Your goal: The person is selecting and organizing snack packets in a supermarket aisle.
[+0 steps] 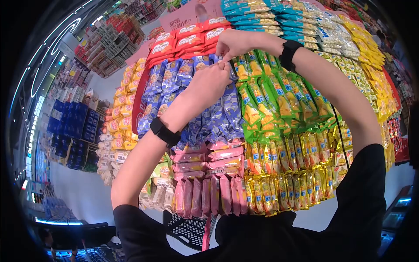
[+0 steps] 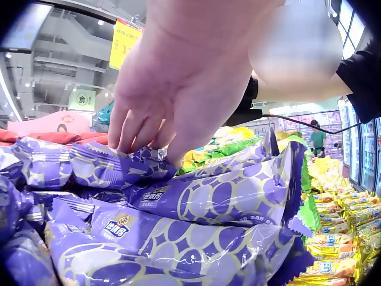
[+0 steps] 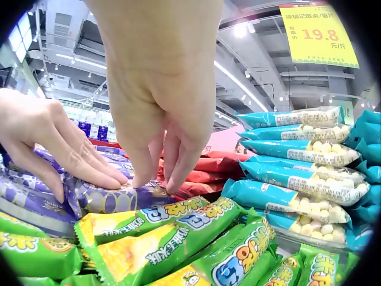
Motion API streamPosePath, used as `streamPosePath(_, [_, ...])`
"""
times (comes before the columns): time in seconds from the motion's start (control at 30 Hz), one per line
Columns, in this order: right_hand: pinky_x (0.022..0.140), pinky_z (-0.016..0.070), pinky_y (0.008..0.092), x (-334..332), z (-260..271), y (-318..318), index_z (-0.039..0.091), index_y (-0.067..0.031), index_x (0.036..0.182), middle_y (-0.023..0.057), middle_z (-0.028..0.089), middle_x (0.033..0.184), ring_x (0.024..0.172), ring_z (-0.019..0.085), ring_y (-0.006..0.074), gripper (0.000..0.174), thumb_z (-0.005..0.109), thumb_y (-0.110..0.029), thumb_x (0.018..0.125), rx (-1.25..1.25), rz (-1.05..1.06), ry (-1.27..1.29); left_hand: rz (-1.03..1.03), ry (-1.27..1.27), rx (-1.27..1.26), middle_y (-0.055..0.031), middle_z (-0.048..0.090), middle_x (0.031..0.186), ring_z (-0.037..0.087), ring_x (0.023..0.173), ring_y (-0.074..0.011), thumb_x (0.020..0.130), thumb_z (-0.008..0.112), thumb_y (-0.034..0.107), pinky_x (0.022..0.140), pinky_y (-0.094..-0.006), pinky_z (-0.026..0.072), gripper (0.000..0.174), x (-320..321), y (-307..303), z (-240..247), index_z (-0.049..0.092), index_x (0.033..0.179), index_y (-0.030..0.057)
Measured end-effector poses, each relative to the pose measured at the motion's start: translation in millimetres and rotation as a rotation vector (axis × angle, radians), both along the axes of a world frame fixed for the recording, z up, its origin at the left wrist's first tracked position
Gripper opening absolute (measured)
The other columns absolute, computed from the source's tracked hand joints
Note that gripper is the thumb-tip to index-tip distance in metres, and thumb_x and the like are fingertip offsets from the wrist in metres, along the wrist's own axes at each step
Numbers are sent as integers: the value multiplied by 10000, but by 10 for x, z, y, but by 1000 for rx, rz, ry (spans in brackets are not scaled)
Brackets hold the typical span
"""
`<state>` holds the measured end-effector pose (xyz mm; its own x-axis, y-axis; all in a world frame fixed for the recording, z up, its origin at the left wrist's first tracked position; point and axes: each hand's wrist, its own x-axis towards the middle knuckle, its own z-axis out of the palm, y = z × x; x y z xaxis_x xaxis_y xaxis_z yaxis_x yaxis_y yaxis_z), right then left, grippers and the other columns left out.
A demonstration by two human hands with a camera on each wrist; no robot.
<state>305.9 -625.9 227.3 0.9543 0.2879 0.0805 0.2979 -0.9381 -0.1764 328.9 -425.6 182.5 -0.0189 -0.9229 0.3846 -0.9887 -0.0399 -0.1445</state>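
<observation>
In the head view, purple packets lie in rows in the middle of the display. My left hand and right hand meet at the back of these rows. Seen from the right wrist, the left hand holds a purple packet between thumb and fingers, while the right hand pinches its other end. In the left wrist view, the left hand is over the purple packet with fingers bent down onto it; part of the grip is hidden.
Green packets adjoin the purple rows on the right, and red packets lie behind. Teal bags are stacked at the back right. Pink packets fill the near side. A yellow price sign hangs above.
</observation>
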Motion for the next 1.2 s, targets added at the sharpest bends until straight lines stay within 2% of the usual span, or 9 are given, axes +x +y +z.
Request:
streamPosePath(0.03, [735,550,351,-36,7,16,685,34,1041,186,709,904,819,697,266,356,756,-144,741,8,31,-9,37,24,90,-211,624,1013,616,866,-390,890,599,167,765,-479,485,222,-34,31,48,536,983,-24])
streamPosePath(0.17, [716,516,392,-83,-22,106,691,-25,1071,177,703,868,793,672,309,321,703,-106,761,-91,58,106,-4,48,96,-209,624,1015,628,847,-383,887,595,154,743,-458,509,223,-59,85,58,545,995,-36])
streamPosePath(0.33, [701,506,384,-70,-121,13,674,-14,1101,189,692,890,778,654,308,335,624,-16,769,-42,72,49,-41,32,67,-215,621,964,656,813,-357,872,603,121,700,-429,546,198,-81,85,77,569,949,-58])
streamPosePath(0.5, [669,475,387,-27,-157,-2,648,16,1139,215,650,816,707,598,313,445,492,92,729,-30,23,16,29,73,109,-253,608,1073,619,904,-410,928,525,138,781,-482,510,228,-239,167,94,543,1049,-54])
streamPosePath(0.6, [677,479,383,-9,-182,37,635,2,1176,225,661,850,729,614,321,474,496,89,731,-6,-8,16,29,75,119,-249,618,1031,621,873,-411,930,518,137,754,-487,510,210,-211,180,60,548,1021,-50])
streamPosePath(0.77, [761,505,391,-29,-174,-2,643,-47,1188,191,692,946,808,650,316,349,553,-85,854,-71,18,11,3,83,75,-240,631,944,615,834,-419,934,511,133,720,-495,503,179,-179,160,52,552,973,-37])
streamPosePath(0.97, [753,502,389,-260,-79,201,680,-71,1116,159,702,939,805,648,309,291,621,-247,892,-70,41,99,46,127,91,-244,633,883,630,794,-403,924,534,156,696,-484,510,200,-210,163,51,559,945,-42])
streamPosePath(1.03, [755,500,393,-227,-128,143,666,-58,1134,160,701,952,809,647,307,312,620,-252,895,-50,70,83,47,76,73,-230,643,866,662,762,-359,904,561,158,669,-438,539,218,-223,147,61,581,917,-60])
streamPosePath(1.2, [753,497,395,-92,-122,69,631,-24,1178,164,695,979,823,651,296,380,617,-283,901,-90,-11,66,41,93,74,-238,628,867,627,783,-404,920,541,159,685,-478,511,205,-292,139,85,545,925,-45])
